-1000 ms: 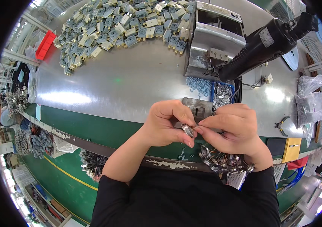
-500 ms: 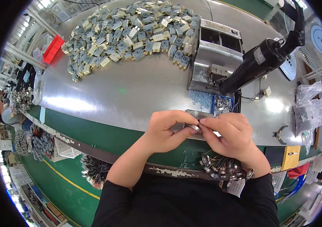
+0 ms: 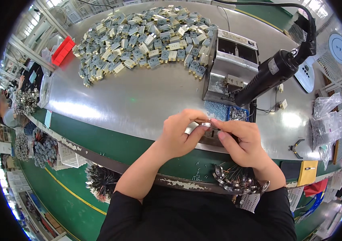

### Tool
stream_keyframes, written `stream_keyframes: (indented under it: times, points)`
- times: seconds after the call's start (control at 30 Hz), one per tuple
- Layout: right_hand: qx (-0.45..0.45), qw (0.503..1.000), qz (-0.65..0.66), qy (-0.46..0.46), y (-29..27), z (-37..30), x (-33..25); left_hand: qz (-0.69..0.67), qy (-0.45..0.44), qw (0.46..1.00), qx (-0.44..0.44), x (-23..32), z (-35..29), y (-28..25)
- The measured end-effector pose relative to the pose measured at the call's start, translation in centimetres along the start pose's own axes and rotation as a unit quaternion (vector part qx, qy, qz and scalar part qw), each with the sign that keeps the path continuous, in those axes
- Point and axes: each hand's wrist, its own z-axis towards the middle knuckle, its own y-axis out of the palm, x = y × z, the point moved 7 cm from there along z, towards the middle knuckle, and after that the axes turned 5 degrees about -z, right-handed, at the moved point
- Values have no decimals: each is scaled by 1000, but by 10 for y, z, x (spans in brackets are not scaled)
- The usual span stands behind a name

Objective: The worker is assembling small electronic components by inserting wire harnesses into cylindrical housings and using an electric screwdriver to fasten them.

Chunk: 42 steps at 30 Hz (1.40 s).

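Note:
Above the front of the steel bench, both my hands meet at a small round shiny metal part (image 3: pixel 206 124). My left hand (image 3: pixel 177 134) pinches its rim between thumb and fingers. From the other side, my right hand (image 3: pixel 243 140) closes its thumb and fingertips at a thin dark piece, perhaps a lead, beside the part; the fingers partly hide it. Similar shiny round parts with wires lie in a bundle (image 3: pixel 239 180) at the bench edge below my right wrist. Just beyond my fingers sit a blue tray (image 3: pixel 238 113) of small metal pieces and a heap of small screws (image 3: pixel 216 107).
A metal fixture (image 3: pixel 229 68) stands ahead, with a black powered driver (image 3: pixel 263 78) leaning over its right side. Many grey and cream blocks (image 3: pixel 147 44) are piled at the back left, near a red bin (image 3: pixel 63 51). Pliers (image 3: pixel 296 149) and a yellow notebook (image 3: pixel 308 172) lie right.
My hands have risen slightly away from me, and the metal part has turned from tilted to nearly level. My right thumb and fingers have shifted beside it. The view has shifted slightly.

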Motion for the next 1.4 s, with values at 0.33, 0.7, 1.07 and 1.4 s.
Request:
stream_keyframes:
  times: [0.33, 0.7, 1.07, 1.4]
  points:
    - [5, 998, 62, -5, -7, 0, 3, -690, -414, 578, -136, -17, -44, 56]
    - [-25, 998, 31, -43, 2, 1, -3, -330, -257, 908, -5, -16, -23, 24]
    - [-33, 999, 41, 8, -9, 6, 9, -553, -303, 776, -32, -24, -30, 33]
    - [-50, 998, 30, 31, 5, 5, 13, -268, -208, 940, 21, -24, -26, 17]
